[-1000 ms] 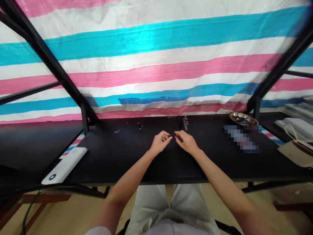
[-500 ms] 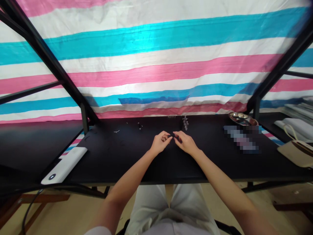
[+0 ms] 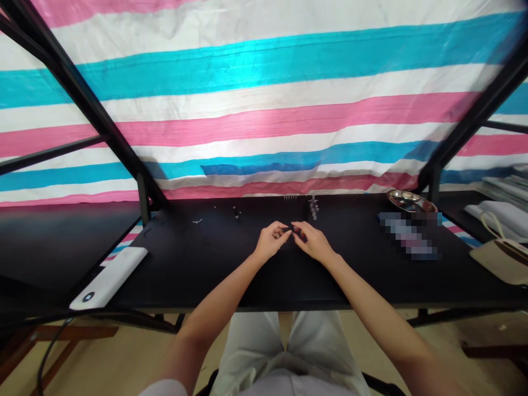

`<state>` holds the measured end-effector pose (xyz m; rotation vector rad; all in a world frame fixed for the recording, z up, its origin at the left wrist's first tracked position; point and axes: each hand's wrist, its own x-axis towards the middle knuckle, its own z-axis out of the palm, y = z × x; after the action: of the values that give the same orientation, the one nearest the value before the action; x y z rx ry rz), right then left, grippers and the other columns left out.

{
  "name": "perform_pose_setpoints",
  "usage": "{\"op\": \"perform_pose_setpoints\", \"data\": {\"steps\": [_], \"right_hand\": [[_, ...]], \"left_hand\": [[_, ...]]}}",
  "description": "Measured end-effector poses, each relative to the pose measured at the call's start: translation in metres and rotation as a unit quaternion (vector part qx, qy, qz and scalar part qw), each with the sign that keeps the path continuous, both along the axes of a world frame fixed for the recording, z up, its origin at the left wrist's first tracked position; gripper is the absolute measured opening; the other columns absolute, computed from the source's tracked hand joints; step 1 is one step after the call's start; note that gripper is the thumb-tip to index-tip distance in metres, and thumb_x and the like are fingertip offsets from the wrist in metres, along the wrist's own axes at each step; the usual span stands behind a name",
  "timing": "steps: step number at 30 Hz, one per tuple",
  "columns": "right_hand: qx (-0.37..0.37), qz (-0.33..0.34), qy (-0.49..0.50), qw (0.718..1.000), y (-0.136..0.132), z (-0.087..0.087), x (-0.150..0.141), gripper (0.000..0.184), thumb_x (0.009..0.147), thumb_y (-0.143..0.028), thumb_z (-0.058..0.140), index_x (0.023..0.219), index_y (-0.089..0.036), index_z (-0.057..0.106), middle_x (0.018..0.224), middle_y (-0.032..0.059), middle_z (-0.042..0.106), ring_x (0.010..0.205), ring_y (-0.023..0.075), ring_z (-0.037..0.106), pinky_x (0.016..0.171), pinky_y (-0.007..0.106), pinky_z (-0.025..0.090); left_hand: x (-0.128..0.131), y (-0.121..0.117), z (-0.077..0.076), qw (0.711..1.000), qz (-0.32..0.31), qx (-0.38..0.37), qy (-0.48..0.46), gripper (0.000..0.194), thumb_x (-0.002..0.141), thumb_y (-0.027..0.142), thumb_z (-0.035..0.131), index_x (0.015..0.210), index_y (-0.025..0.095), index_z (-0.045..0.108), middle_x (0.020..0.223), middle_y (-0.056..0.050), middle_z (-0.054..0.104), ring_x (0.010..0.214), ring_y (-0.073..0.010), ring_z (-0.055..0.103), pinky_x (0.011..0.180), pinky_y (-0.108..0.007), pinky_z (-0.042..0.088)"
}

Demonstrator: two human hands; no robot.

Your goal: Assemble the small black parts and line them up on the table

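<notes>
Black piece [image 3: 289, 229], likely light and stiff, best held by its ends: left hand [image 3: 270, 240] and right hand [image 3: 312, 240] pinching it!

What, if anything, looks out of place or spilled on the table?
A thin white scrap lies loose on the black table, beyond and left of the left hand, looking like stray litter. The pixelated patch at right can't be judged. I see no obvious spill.
</notes>
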<state>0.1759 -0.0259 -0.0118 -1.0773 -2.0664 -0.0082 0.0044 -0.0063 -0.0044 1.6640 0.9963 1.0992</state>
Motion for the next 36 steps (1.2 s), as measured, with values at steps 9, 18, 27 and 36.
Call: {"op": "perform_pose_setpoints", "data": {"steps": [9,18,27,36], "right_hand": [[-0.009,0.024,0.015,1.0,0.0,-0.002,-0.004,0.037,0.085,-0.025,0.042,0.122,-0.02,0.044,0.09,0.0055,0.06,0.064,0.0123,0.055,0.063,0.027,0.049],[-0.097,0.017,0.021,0.995,-0.002,-0.002,-0.008,0.054,0.08,-0.027,0.048,0.132,-0.022,0.033,0.1,0.006,0.061,0.063,0.0125,0.056,0.062,0.029,0.051],[-0.129,0.002,0.021,0.991,0.001,-0.003,0.001,0.05,0.081,-0.025,0.046,0.129,-0.024,0.035,0.103,0.0044,0.058,0.061,0.0102,0.054,0.06,0.027,0.05],[-0.125,0.026,-0.017,0.992,0.001,-0.003,-0.002,0.034,0.082,-0.023,0.045,0.116,-0.023,0.049,0.094,0.0034,0.06,0.059,0.0097,0.053,0.058,0.025,0.047]], "left_hand": [[0.0,0.0,-0.001,1.0,-0.001,-0.015,-0.006,0.034,0.07,0.043,0.062,0.088,0.014,0.058,0.054,0.004,0.053,0.037,-0.0038,0.043,0.034,-0.015,0.033],[-0.004,0.007,0.0,0.999,0.04,-0.016,0.012,0.034,0.07,0.046,0.06,0.082,0.014,0.058,0.049,0.005,0.05,0.036,-0.0053,0.041,0.036,-0.017,0.033],[-0.065,0.055,0.005,0.899,0.346,0.016,0.27,0.026,0.074,0.038,0.055,0.088,0.019,0.065,0.062,-0.001,0.064,0.066,-0.0161,0.061,0.064,-0.024,0.043],[-0.087,0.068,0.0,0.832,0.396,-0.055,0.385,0.033,0.076,0.043,0.052,0.099,0.024,0.066,0.094,-0.009,0.068,0.088,-0.0251,0.061,0.072,-0.032,0.045]]}}
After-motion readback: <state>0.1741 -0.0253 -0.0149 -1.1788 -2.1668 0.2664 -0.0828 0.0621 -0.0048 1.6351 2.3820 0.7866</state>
